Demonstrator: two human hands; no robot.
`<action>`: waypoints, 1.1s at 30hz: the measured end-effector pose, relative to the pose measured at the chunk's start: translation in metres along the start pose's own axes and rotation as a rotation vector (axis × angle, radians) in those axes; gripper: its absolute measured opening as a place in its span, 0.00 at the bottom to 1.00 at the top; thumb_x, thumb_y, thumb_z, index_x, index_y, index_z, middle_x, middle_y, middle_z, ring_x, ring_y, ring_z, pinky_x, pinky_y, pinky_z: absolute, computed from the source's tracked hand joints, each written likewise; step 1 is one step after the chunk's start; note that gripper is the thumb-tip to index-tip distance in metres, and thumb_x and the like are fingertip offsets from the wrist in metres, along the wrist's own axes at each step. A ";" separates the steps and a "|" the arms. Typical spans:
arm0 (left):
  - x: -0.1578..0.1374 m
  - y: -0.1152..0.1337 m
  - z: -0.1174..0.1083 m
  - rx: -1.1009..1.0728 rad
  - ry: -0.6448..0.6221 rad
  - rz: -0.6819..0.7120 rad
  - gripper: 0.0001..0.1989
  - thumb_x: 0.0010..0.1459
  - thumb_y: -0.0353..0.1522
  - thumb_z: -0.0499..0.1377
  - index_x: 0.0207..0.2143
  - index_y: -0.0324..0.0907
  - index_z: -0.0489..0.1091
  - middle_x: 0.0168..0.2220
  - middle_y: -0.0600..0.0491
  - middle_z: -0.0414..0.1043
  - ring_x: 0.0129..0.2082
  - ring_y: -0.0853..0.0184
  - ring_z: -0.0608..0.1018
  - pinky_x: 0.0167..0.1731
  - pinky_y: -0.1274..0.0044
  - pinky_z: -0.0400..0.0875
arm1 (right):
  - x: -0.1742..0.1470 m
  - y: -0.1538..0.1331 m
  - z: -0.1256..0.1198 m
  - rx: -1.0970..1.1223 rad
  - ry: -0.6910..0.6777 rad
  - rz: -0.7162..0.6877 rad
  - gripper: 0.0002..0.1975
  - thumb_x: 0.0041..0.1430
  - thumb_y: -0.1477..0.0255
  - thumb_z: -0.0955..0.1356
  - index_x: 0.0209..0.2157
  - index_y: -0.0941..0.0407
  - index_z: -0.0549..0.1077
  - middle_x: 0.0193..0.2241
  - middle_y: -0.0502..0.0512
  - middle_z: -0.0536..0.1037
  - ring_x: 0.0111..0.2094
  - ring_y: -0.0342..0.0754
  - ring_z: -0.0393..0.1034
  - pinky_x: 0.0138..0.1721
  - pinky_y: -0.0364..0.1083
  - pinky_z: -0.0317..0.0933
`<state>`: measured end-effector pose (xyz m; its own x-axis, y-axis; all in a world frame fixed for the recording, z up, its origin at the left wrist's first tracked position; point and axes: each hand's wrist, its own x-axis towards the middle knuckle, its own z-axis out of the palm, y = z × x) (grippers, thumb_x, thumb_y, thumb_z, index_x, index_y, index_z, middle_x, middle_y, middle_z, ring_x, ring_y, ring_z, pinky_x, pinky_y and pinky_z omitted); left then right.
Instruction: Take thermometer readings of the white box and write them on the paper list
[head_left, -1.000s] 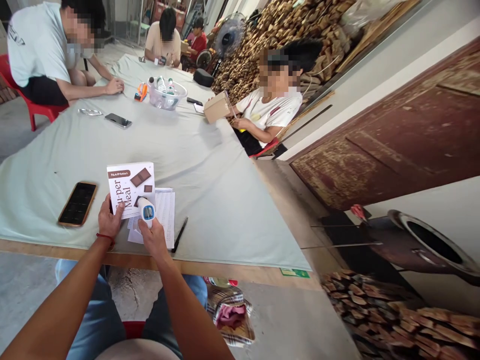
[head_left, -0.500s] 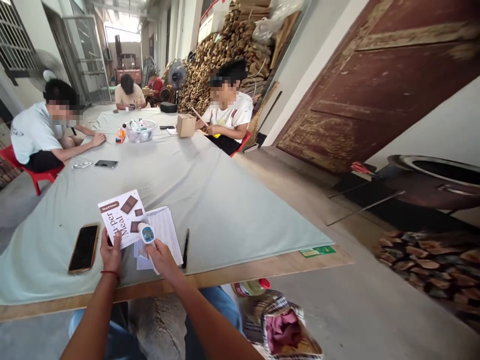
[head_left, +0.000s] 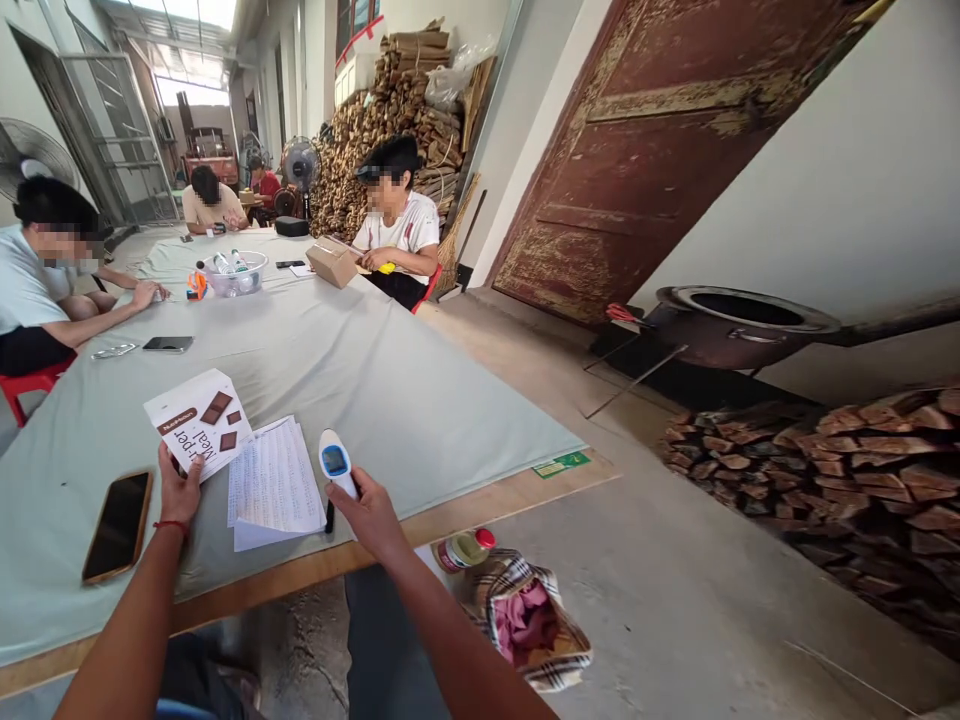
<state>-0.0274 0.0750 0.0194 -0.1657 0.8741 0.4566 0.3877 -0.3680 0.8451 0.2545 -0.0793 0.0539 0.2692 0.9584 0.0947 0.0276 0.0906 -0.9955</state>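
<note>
My left hand (head_left: pixel 178 486) is closed on the lower edge of a white box (head_left: pixel 196 420) printed with brown chocolate squares and the words "Meal" and "NutriMotion". In my right hand (head_left: pixel 373 512) is a white and blue infrared thermometer (head_left: pixel 337 460), its small screen facing me. Between the hands lie several handwritten paper sheets (head_left: pixel 276 480) on the cloth-covered table. A black pen (head_left: pixel 329 516) lies partly hidden beside my right hand. Left of my left hand rests a phone (head_left: pixel 118 527) in a brown-edged case.
Co-workers sit along the table (head_left: pixel 420 400). Farther off stand a clear plastic basin (head_left: pixel 237 274) with bottles, an orange tape dispenser (head_left: pixel 196 285) and a cardboard box (head_left: pixel 332 262). A bottle with a red cap (head_left: pixel 466 549) and a checked bag (head_left: pixel 536 640) are below the table edge.
My right hand has moved the thermometer right, away from the white box and off the papers. The view has swung right. Across the table, the cardboard box has tilted near a co-worker.
</note>
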 end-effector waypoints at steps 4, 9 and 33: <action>-0.027 0.003 -0.004 0.125 0.125 0.006 0.40 0.48 0.45 0.66 0.58 0.37 0.56 0.55 0.36 0.62 0.60 0.47 0.64 0.59 0.50 0.58 | 0.011 0.025 -0.033 -0.290 0.100 0.017 0.21 0.50 0.59 0.69 0.44 0.56 0.75 0.36 0.54 0.80 0.37 0.52 0.72 0.40 0.47 0.64; -0.091 0.032 0.009 0.353 -0.203 0.414 0.18 0.62 0.39 0.56 0.52 0.43 0.65 0.50 0.43 0.68 0.54 0.55 0.71 0.56 0.59 0.67 | 0.021 0.048 -0.062 -0.516 0.138 0.100 0.20 0.50 0.63 0.69 0.46 0.54 0.76 0.42 0.58 0.80 0.43 0.56 0.73 0.45 0.50 0.63; -0.129 0.051 0.033 0.704 -0.868 0.564 0.17 0.63 0.22 0.51 0.49 0.46 0.71 0.35 0.51 0.68 0.36 0.64 0.71 0.35 0.74 0.65 | 0.023 0.067 -0.051 -1.200 0.165 -0.193 0.13 0.62 0.67 0.66 0.46 0.57 0.75 0.40 0.62 0.78 0.41 0.54 0.72 0.43 0.49 0.62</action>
<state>0.0435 -0.0461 -0.0056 0.7290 0.6687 0.1463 0.6544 -0.7435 0.1377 0.3117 -0.0647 -0.0103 0.2789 0.9031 0.3265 0.9262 -0.1632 -0.3399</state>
